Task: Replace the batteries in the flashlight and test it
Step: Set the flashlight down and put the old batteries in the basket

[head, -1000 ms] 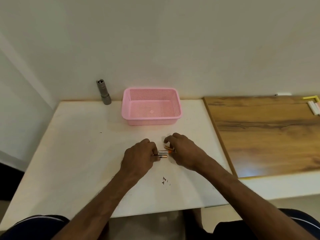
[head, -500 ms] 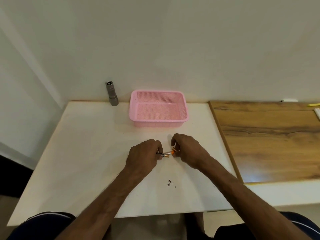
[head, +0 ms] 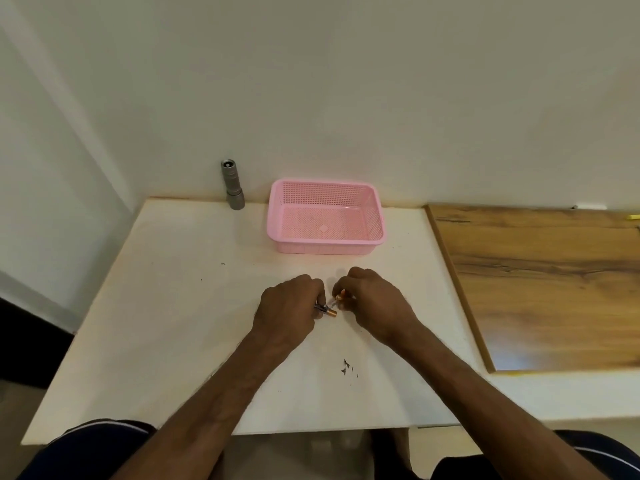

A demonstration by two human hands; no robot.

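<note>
Mid-frame, the left hand (head: 287, 308) is pinching a battery (head: 327, 310) and the right hand (head: 375, 303) is pinching a second battery (head: 341, 294); such thin fingertip grips are risking a slip, with either one rolling off the table (head: 173, 306).

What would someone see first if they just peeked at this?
Probably the bright pink plastic mesh basket at the back of the white table. Then, mid-table, the left hand pinches a small dark copper-ended battery, the right hand an orange-tipped battery. A grey metal flashlight stands upright by the wall, left of the basket.
</note>
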